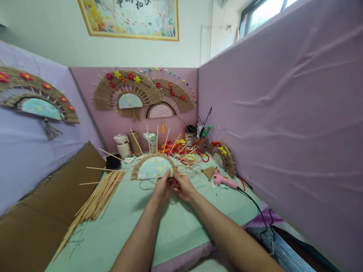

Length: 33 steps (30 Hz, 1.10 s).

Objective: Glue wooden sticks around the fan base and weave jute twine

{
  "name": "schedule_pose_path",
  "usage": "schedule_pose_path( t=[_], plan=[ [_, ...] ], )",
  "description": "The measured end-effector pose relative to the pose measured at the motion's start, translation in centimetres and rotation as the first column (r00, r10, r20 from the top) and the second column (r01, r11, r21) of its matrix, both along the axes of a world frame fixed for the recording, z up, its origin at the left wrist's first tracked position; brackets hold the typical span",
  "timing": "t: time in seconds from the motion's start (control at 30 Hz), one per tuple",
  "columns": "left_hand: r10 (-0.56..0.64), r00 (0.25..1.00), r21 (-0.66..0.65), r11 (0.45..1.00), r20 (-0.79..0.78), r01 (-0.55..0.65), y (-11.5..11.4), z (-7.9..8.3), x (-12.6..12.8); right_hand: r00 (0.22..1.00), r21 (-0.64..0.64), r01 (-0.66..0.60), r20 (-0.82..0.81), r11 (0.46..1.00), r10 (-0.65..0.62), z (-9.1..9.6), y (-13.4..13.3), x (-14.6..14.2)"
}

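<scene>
A half-round fan piece (pixel 154 167) with pale blue floral cloth and a twine-wrapped rim is held above the table. Thin wooden sticks (pixel 157 139) fan outward from its curved edge. My left hand (pixel 163 186) grips the lower right of the piece, thumb on the cloth. Right beside it, my right hand (pixel 183 186) is closed at the right end of the rim; its fingertips are bunched and partly hidden. A loose loop of twine (pixel 146 185) hangs under the piece, near both hands.
A bundle of sticks (pixel 96 200) lies left, beside a cardboard sheet (pixel 48 196). A pink glue gun (pixel 225 180) with a black cord rests right. Behind are red and yellow craft cords (pixel 187 155), a twine spool (pixel 135 142) and a tool holder (pixel 200 143). Finished fans (pixel 124 87) hang on partitions.
</scene>
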<state>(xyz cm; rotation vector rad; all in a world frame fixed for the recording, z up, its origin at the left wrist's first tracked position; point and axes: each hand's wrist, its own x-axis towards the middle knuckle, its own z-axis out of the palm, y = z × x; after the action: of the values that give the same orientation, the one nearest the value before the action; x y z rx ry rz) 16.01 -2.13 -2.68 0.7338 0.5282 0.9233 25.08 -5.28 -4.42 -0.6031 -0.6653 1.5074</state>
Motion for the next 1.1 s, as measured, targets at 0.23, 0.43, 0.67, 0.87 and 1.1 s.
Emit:
schedule_pose_path(
  t=[0.23, 0.43, 0.67, 0.87, 1.1],
  plan=[
    [0.144, 0.981, 0.033, 0.988, 0.131, -0.149, 0.1, 1.7, -2.3, 0.925, -0.001, 0.197, 0.331, 0.980, -0.185, -1.0, -2.8, 0.4],
    [0.070, 0.991, 0.023, 0.997, 0.116, -0.073, -0.2, 1.9, -2.5, 0.556, 0.273, 0.259, 0.743, 0.927, -0.374, -1.7, -4.2, 2.3],
    [0.044, 0.997, 0.028, 0.999, 0.066, -0.046, -0.2, 1.7, -2.4, -0.058, 0.428, 0.191, 0.903, 0.883, -0.425, -0.7, -7.6, 6.2],
    [0.067, 0.997, 0.020, 0.998, 0.042, -0.067, -0.2, 2.0, -2.4, -0.439, 0.457, 0.241, 0.838, 0.856, -0.324, 0.5, -9.3, 14.6],
    [0.064, 0.998, 0.034, 0.997, 0.020, -0.065, -0.2, 1.9, -2.3, -0.553, 0.248, 0.394, 0.833, 0.885, 0.012, -0.4, -9.5, 19.2]
  ],
)
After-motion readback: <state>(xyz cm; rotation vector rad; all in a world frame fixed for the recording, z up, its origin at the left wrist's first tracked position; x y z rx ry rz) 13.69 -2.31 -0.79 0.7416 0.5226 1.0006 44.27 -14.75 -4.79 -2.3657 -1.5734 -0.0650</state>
